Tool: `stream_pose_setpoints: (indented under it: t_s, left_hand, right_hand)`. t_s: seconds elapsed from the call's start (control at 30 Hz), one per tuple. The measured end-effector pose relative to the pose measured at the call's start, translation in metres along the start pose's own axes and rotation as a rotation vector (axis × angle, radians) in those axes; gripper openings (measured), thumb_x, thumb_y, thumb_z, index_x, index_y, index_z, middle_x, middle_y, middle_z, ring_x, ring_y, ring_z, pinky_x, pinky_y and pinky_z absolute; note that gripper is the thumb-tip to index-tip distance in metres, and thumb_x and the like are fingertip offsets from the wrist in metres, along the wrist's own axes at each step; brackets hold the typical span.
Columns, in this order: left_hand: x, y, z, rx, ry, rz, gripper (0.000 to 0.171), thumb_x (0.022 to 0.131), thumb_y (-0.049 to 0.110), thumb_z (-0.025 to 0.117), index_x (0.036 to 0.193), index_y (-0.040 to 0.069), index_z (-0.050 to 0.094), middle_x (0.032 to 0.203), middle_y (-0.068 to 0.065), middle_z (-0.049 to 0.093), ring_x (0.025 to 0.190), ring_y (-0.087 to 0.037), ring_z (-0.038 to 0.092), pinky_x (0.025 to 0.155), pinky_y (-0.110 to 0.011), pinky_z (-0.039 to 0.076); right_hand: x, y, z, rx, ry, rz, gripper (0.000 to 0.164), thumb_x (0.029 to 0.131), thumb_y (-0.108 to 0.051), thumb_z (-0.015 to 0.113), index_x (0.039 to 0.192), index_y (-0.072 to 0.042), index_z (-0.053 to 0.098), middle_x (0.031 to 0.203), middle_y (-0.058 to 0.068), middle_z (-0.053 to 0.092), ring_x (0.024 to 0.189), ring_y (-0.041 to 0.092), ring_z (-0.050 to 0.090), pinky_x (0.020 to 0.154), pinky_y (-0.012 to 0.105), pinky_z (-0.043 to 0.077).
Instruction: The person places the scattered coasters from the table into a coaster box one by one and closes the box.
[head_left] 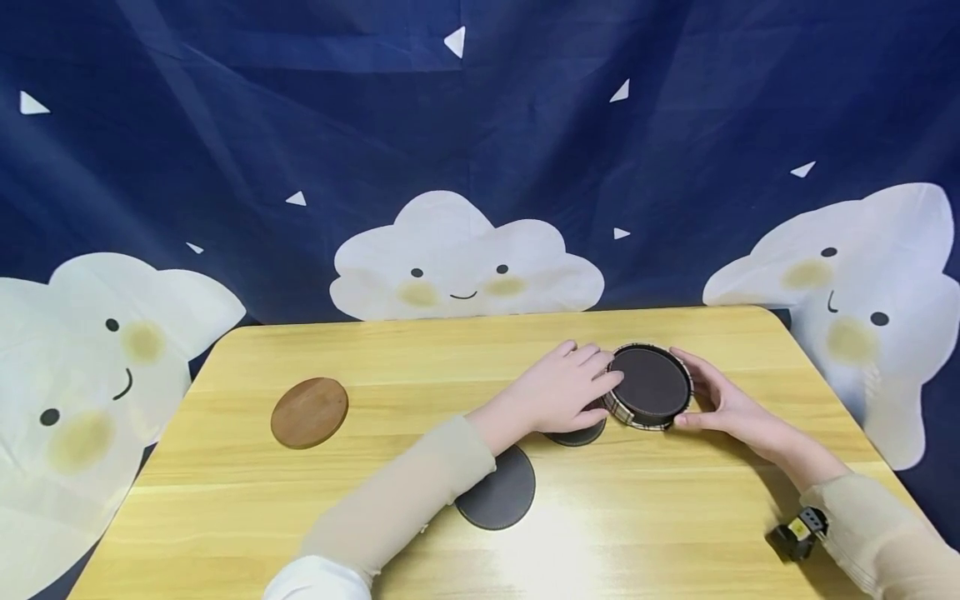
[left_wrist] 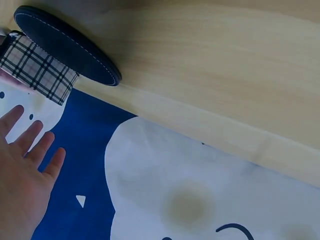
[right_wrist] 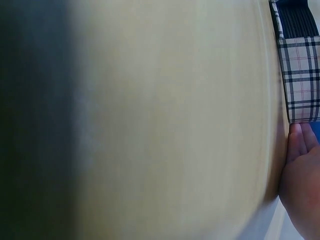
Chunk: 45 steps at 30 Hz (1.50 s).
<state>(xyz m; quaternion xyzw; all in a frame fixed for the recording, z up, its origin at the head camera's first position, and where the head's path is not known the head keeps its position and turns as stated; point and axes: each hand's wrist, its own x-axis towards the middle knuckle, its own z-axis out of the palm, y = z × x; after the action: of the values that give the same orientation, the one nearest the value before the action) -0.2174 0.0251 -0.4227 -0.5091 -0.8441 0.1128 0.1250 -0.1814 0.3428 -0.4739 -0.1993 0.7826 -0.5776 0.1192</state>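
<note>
A round plaid coaster holder (head_left: 648, 387) sits at the right of the table, with a stack of black coasters inside. My right hand (head_left: 738, 412) holds it from the right, thumb at the near side and fingers at the far side. In the right wrist view the fingers meet the plaid wall (right_wrist: 302, 80). My left hand (head_left: 558, 387) reaches over the holder's left edge with fingers extended and spread. Beneath its thumb shows part of a black stitched coaster (head_left: 576, 437). The left wrist view shows this coaster (left_wrist: 70, 47) close beside the plaid wall.
Another black coaster (head_left: 498, 492) lies nearer on the wooden table (head_left: 225, 500), partly covered by the left sleeve. A round brown wooden disc (head_left: 310, 413) lies at the left. Behind the table hangs a navy cloth (head_left: 525, 125) with cloud prints.
</note>
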Motion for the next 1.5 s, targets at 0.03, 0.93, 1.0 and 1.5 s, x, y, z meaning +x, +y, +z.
stream_pose_setpoints:
  t_s: [0.03, 0.93, 1.0, 1.5]
  left_hand:
    - [-0.003, 0.000, 0.000, 0.003, 0.003, 0.001, 0.061, 0.106, 0.060, 0.045, 0.155, 0.025, 0.052, 0.156, -0.003, 0.053, 0.143, -0.022, 0.048, 0.112, -0.041, 0.040]
    - [-0.031, 0.010, 0.024, -0.078, -0.160, -0.014, 0.078, 0.097, 0.079, 0.048, 0.161, 0.036, 0.042, 0.157, -0.003, 0.047, 0.146, -0.033, 0.043, 0.117, -0.053, 0.041]
    - [-0.030, 0.010, 0.026, -0.083, -0.172, -0.015, 0.079, 0.097, 0.080, 0.048, 0.162, 0.036, 0.041, 0.158, -0.004, 0.046, 0.148, -0.034, 0.043, 0.118, -0.053, 0.041]
    - [-0.025, 0.007, 0.036, -0.130, -0.193, -0.016, 0.076, 0.098, 0.074, 0.051, 0.161, 0.034, 0.041, 0.152, -0.003, 0.047, 0.132, -0.024, 0.050, 0.106, -0.041, 0.047]
  right_hand:
    - [0.000, 0.000, 0.000, -0.001, 0.002, 0.002, 0.098, 0.090, 0.010, 0.072, 0.170, -0.007, 0.017, 0.150, -0.025, 0.047, 0.127, -0.012, 0.052, 0.105, 0.002, 0.032]
    - [0.000, -0.001, 0.000, 0.008, 0.001, -0.017, 0.099, 0.088, 0.011, 0.072, 0.169, -0.004, 0.018, 0.149, -0.022, 0.050, 0.128, -0.010, 0.053, 0.106, 0.002, 0.032]
    - [0.000, -0.001, 0.000, 0.005, 0.004, -0.019, 0.099, 0.088, 0.011, 0.072, 0.169, -0.004, 0.018, 0.149, -0.021, 0.050, 0.127, -0.010, 0.053, 0.106, 0.002, 0.032]
    - [0.000, -0.002, 0.001, -0.007, 0.010, -0.024, 0.099, 0.087, 0.011, 0.073, 0.169, -0.003, 0.019, 0.147, -0.021, 0.051, 0.126, -0.009, 0.053, 0.106, 0.002, 0.032]
